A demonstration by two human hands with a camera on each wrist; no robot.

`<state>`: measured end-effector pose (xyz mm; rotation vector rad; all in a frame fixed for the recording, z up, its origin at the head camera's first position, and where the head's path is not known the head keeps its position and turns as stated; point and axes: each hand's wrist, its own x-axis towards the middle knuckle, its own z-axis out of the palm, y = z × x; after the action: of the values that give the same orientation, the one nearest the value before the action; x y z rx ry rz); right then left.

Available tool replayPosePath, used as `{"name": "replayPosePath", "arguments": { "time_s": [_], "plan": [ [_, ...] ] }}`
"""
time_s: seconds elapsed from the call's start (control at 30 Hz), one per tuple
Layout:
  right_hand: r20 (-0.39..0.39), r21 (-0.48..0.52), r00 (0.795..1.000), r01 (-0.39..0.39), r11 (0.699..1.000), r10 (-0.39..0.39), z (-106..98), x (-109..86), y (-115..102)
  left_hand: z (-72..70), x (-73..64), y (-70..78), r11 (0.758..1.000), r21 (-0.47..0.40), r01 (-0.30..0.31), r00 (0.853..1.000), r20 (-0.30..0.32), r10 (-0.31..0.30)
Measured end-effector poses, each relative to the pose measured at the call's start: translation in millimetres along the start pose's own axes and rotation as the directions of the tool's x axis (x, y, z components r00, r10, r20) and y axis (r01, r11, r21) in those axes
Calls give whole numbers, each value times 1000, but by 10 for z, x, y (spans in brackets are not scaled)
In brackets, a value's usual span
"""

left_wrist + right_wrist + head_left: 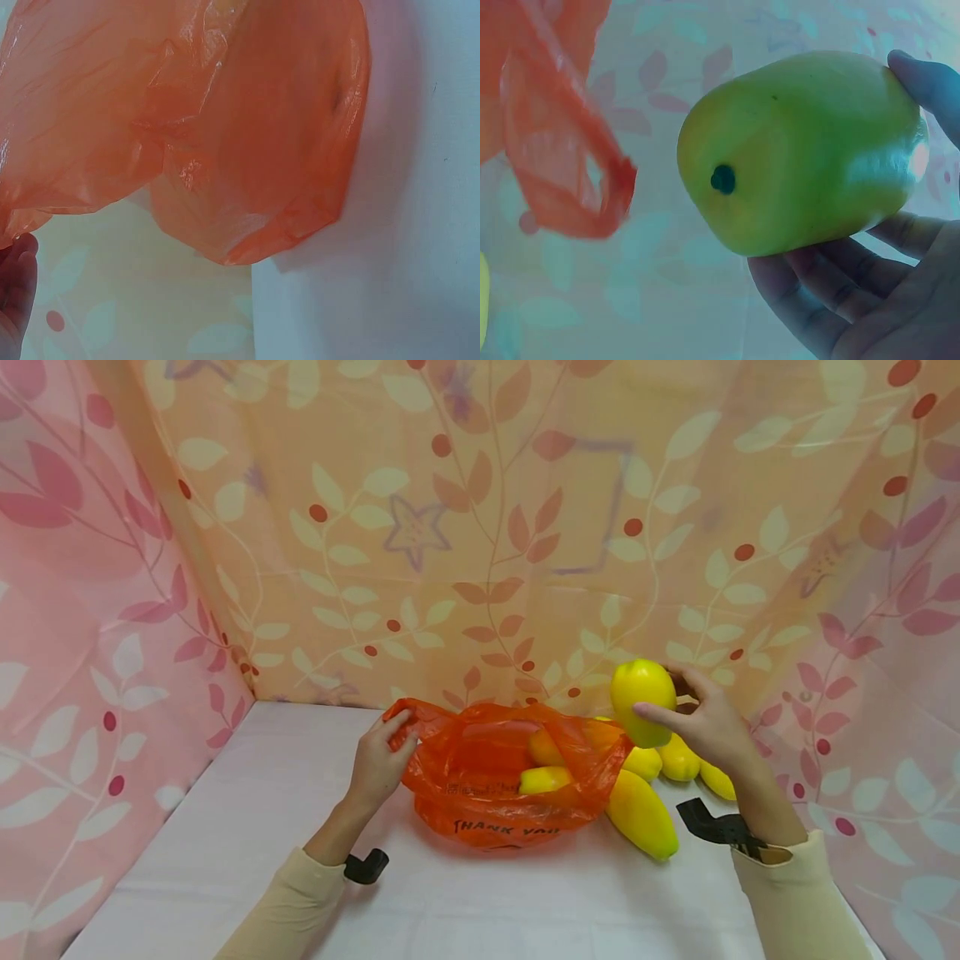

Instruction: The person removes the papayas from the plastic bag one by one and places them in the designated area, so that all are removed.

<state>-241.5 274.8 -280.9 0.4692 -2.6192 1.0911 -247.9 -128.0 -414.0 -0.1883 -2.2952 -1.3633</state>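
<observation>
My left hand (pixel 375 770) pinches the left edge of the mouth of a red-orange plastic bag (pixel 480 814) printed "THANK YOU". The bag's mouth spreads open, and inside lie a yellow fruit (pixel 543 780) and other fruit dimly visible through the film. My right hand (pixel 708 718) grips a yellow-green mango (pixel 643 687) in the air just right of the bag, thumb on one side and fingers on the other. In the right wrist view the mango (pixel 802 150) shows a dark stem end facing the bag's handle loop (pixel 570 172).
On the white table (pixel 300 893), a long yellow-green fruit (pixel 641 817) lies against the bag's right side. Several more yellow fruits (pixel 678 760) lie behind it, below the right hand. Floral curtains (pixel 420 610) stand at the back and both sides. Each wrist wears a black mount (pixel 366 866).
</observation>
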Motion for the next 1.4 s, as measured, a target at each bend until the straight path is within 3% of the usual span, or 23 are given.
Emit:
{"name": "replayPosePath", "arguments": {
  "time_s": [0.43,0.6,0.83,0.93,1.13,1.4],
  "plan": [
    [17,-147,988,-151,978,155,-134,-203,466,-7,-10,-9,1000,5,-11,1000,3,11],
    [47,-169,966,-243,955,255,-98,-293,706,-10,-14,-13,1000,9,-20,1000,0,20],
    [100,-155,937,-318,935,335,-24,-414,1047,-15,-15,-16,1000,-2,-25,1000,-1,25],
    [129,-176,912,-364,914,389,-5,-452,1153,-15,-11,-24,1000,-3,-30,1000,-6,30],
    [205,-208,836,-470,857,509,17,-522,1328,-17,-4,-31,1000,-1,-26,1000,-12,26],
    [231,-256,775,-534,806,588,83,-573,1521,-31,-22,-24,1000,-9,-10,1000,-5,10]
  ]
}}
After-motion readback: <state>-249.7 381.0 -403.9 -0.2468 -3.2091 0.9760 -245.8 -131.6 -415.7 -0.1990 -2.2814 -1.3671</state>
